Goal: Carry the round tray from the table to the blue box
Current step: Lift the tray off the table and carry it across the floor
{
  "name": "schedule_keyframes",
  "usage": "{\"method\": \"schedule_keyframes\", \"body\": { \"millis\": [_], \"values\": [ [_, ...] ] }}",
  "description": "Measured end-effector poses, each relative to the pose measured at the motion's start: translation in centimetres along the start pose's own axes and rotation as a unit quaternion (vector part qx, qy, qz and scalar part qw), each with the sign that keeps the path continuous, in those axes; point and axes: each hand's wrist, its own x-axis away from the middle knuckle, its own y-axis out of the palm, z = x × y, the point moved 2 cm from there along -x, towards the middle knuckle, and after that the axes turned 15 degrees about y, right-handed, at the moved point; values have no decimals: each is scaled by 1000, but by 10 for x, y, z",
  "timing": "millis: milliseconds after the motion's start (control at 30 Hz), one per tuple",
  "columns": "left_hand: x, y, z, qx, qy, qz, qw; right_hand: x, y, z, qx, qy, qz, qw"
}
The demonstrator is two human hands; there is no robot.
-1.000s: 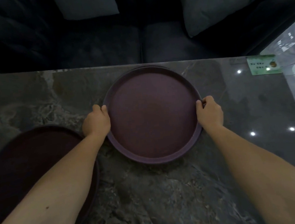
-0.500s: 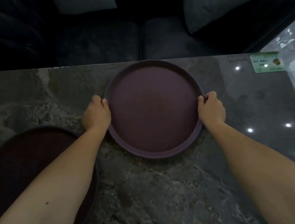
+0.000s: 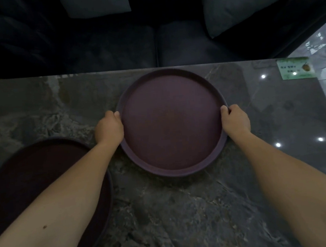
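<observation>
A round purple tray with a low rim lies near the far edge of the dark marble table. My left hand grips its left rim, thumb over the edge. On the opposite side my right hand grips the right rim the same way. The tray is empty. No blue box is in view.
A second, darker round tray lies at the near left under my left forearm. A green card sits at the table's far right corner. A dark sofa with grey cushions runs behind the table. Glossy floor shows at the right.
Both hands have tightened their hold on the tray's rim. The tray has shifted slightly away from me in the view.
</observation>
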Motion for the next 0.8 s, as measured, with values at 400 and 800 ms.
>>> {"method": "schedule_keyframes", "body": {
  "millis": [400,800],
  "values": [
    [67,-58,0,141,-33,61,988,52,-47,1,-122,-53,-10,991],
    [189,-113,-47,181,-128,139,965,137,-53,-13,-99,-160,-55,981]
  ]
}}
